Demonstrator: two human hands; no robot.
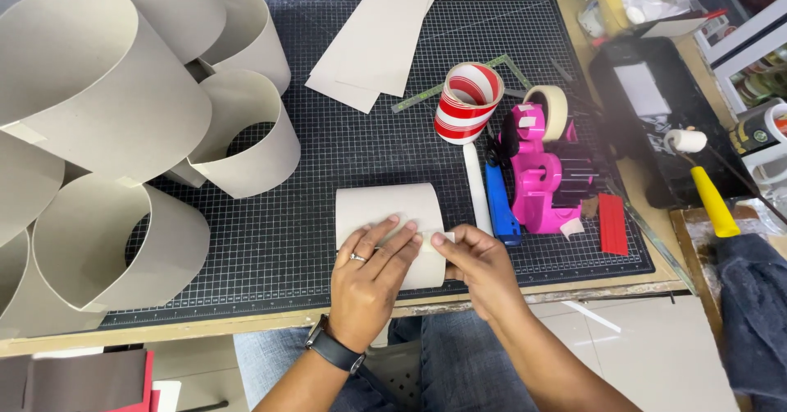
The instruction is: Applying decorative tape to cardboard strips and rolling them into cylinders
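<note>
My left hand (370,274): spread flat, pressing the curled grey card (385,213) onto the cutting mat (287,232).
My right hand (475,263): fingertips pinching a small tape piece (445,237) at the card's edge.
Beyond my right hand: pink tape dispenser (543,174).

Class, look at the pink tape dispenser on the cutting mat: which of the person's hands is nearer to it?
Right. The right hand sits just below-left of the pink tape dispenser, pinching the rolled card's edge; the left hand lies farther left, pressing on the card.

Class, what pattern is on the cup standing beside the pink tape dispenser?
Red and white stripes on the cup, seen in the head view.
</note>
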